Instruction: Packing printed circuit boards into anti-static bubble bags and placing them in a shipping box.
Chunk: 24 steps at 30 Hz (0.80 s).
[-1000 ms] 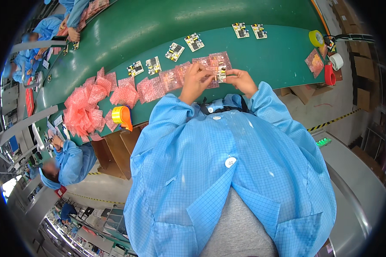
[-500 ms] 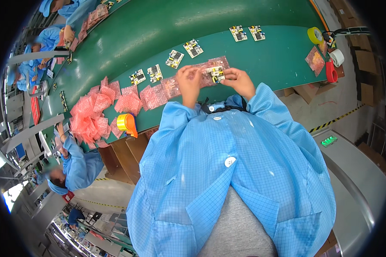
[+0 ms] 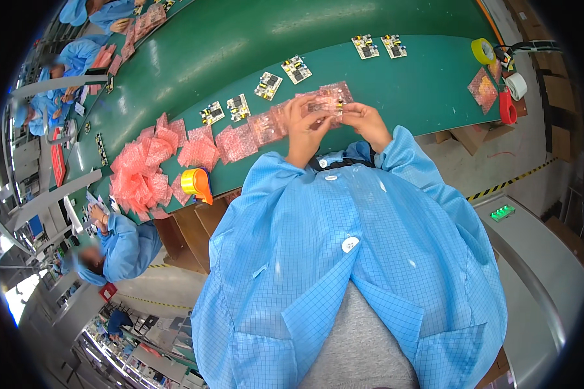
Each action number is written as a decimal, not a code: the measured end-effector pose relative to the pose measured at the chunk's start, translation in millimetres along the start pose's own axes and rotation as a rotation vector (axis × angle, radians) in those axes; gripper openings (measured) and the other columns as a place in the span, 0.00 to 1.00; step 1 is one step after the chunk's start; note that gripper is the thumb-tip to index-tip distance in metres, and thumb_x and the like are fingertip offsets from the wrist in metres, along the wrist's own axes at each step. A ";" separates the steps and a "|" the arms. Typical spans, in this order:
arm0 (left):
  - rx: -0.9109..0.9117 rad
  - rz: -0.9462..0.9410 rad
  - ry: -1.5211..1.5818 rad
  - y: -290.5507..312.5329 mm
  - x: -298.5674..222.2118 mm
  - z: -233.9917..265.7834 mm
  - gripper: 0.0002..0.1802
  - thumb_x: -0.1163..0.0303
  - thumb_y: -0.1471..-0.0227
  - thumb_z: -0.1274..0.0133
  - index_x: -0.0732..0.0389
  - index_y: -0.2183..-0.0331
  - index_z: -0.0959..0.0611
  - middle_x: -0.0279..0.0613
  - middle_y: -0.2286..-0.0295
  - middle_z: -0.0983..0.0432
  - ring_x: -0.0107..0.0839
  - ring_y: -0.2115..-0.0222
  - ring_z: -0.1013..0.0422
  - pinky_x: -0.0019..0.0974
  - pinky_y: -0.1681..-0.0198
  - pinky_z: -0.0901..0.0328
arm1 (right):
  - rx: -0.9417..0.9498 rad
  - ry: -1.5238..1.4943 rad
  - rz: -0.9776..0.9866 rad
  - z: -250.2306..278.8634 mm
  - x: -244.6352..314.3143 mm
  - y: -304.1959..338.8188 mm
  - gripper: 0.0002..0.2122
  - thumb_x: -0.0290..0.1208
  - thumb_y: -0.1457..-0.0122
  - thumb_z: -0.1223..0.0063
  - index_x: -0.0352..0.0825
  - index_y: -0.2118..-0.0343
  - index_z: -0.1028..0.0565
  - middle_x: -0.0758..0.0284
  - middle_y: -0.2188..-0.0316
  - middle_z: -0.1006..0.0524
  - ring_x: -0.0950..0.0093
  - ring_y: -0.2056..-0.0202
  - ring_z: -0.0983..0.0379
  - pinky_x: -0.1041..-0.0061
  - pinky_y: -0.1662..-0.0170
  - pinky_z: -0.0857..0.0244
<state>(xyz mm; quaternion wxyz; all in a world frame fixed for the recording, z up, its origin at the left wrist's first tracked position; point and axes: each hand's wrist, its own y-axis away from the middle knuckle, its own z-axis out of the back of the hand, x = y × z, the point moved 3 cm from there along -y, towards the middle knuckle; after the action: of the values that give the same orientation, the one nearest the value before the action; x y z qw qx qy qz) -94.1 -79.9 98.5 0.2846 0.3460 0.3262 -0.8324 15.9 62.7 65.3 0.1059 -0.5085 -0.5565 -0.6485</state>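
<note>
Between my hands, over the green bench, is a small circuit board (image 3: 339, 106) with pink bubble wrap (image 3: 323, 102) lying over most of it. My left hand (image 3: 304, 128) is closed on the wrap at the board's left side, its fingers bent across the top. Thumb and fingers of my right hand (image 3: 368, 122) pinch the board's right edge. Under and left of my hands, a row of pink bubble-wrap pieces (image 3: 263, 128) lies along the bench edge. Exactly where the wrap ends beneath my left fingers is hidden.
Several bare circuit boards (image 3: 267, 85) lie beyond the wrap row. A loose pink bubble-wrap pile (image 3: 139, 172) and an orange tape dispenser (image 3: 196, 184) are at left. Yellow tape (image 3: 482, 51) and a red-handled tool (image 3: 507, 107) lie at right. Co-workers in blue sit along the left.
My left hand has moved right, against the board. Bubble wrap now covers most of the board, which lay bare before. My right hand keeps its pinch at the right edge.
</note>
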 end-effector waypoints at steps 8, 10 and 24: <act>-0.321 0.715 1.116 -5.2 16.0 9.0 0.21 0.68 0.43 0.54 0.60 0.48 0.31 0.46 0.42 0.44 0.43 0.45 0.40 0.42 0.44 0.42 | 0.113 -0.020 0.086 12.0 -3.4 6.2 0.17 0.25 0.47 0.42 0.27 0.54 0.28 0.70 0.68 0.21 0.85 0.73 0.31 0.86 0.71 0.39; -0.268 0.790 1.330 12.9 65.9 6.0 0.21 0.62 0.41 0.58 0.60 0.48 0.31 0.46 0.45 0.38 0.44 0.47 0.37 0.47 0.45 0.41 | 0.157 -0.042 0.075 11.6 -9.8 4.0 0.17 0.26 0.47 0.43 0.28 0.54 0.29 0.72 0.69 0.22 0.87 0.75 0.33 0.86 0.72 0.40; 0.513 0.827 1.402 27.4 18.0 -10.1 0.24 0.73 0.46 0.48 0.64 0.48 0.31 0.43 0.52 0.30 0.33 0.54 0.30 0.34 0.55 0.30 | 0.413 -0.134 0.035 -7.0 10.7 14.8 0.24 0.22 0.45 0.47 0.31 0.44 0.38 0.72 0.68 0.21 0.88 0.74 0.32 0.87 0.70 0.39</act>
<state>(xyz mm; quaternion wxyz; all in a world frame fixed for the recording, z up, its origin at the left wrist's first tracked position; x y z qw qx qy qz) -81.8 -94.0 69.8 0.2108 0.9263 0.0759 -0.3029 17.6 56.1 83.6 0.1818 -0.5275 -0.6744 -0.4836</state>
